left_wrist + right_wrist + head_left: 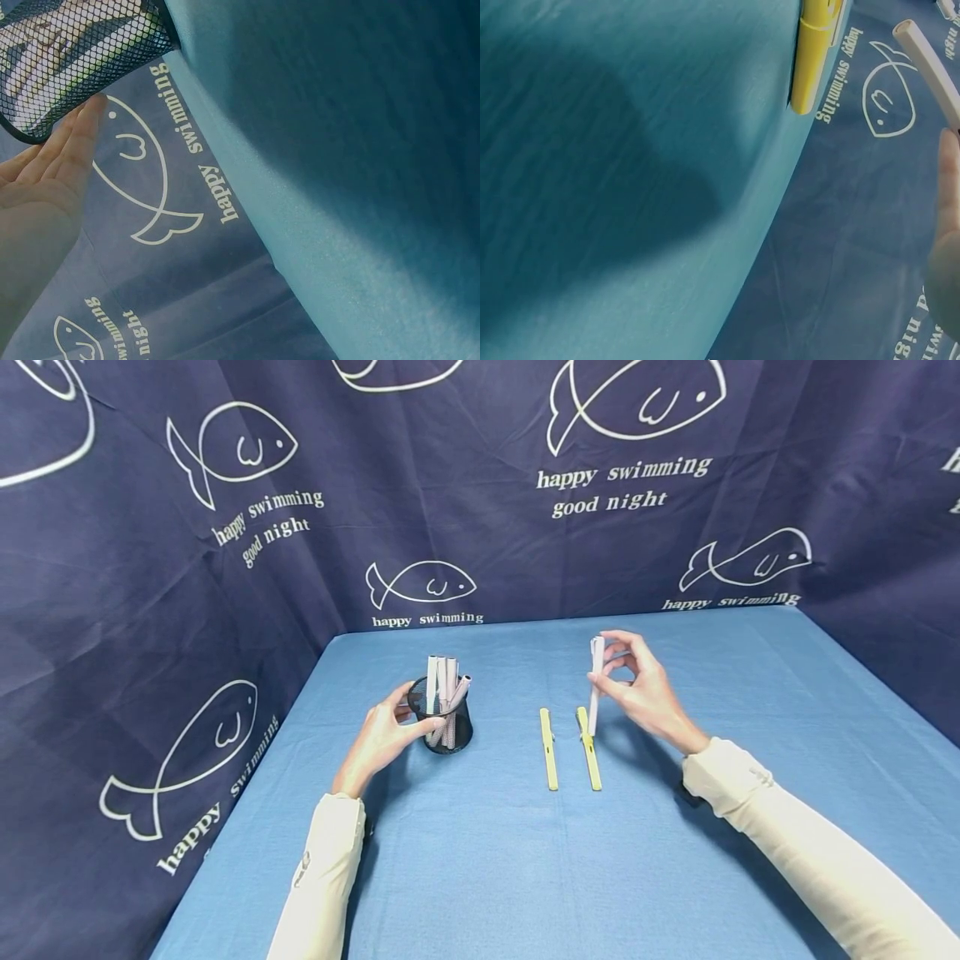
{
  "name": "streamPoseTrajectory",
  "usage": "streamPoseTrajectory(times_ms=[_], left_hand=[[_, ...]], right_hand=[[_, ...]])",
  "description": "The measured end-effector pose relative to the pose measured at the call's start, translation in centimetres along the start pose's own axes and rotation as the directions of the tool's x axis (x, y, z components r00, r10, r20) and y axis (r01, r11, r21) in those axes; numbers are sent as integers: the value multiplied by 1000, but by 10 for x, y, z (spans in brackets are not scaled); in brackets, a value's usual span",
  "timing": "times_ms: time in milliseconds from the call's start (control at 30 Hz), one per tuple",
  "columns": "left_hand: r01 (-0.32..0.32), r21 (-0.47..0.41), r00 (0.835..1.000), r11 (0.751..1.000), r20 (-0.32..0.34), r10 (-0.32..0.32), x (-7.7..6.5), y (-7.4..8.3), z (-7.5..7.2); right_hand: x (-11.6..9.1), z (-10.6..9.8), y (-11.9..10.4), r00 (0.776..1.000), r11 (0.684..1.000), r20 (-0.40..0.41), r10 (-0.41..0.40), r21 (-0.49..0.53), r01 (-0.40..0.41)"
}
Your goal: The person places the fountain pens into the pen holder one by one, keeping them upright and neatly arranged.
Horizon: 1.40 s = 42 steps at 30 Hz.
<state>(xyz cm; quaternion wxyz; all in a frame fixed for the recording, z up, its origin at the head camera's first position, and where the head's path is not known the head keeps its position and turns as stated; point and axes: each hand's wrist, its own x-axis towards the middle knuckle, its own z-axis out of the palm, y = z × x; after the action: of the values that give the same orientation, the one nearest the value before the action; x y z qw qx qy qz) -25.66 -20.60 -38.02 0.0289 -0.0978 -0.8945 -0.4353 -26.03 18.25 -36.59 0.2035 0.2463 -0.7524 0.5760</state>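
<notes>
On the left of the table, my left hand (375, 739) grips a black mesh pen cup (462, 732), its thumb across the front and its fingers round the far side. Several pale green and pinkish pens (452, 677) stand in the cup, one leaning right. In the left wrist view, fingers rest along the mesh cup (90, 56). Between thumb and fingertips, my right hand (647, 689) pinches a pale pinkish pen (595, 697), nearly upright. Its lower end appears over a yellow pen (592, 768) lying on the cloth; contact is unclear. Another yellow pen (551, 764) lies to the left.
A blue cloth (480, 860) covers the table. Dark blue curtains (510, 543) with white fish drawings and lettering stand behind it and at both sides. The right wrist view shows one yellow pen (810, 67) near its top edge.
</notes>
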Motion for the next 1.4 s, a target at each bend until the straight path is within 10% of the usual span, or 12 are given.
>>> streamPoseTrajectory(times_ms=[1400], left_hand=[[25,1,1000,1000,-5,-25,1,-3,0]], right_hand=[[21,56,17,997,992,28,-74,105,70]])
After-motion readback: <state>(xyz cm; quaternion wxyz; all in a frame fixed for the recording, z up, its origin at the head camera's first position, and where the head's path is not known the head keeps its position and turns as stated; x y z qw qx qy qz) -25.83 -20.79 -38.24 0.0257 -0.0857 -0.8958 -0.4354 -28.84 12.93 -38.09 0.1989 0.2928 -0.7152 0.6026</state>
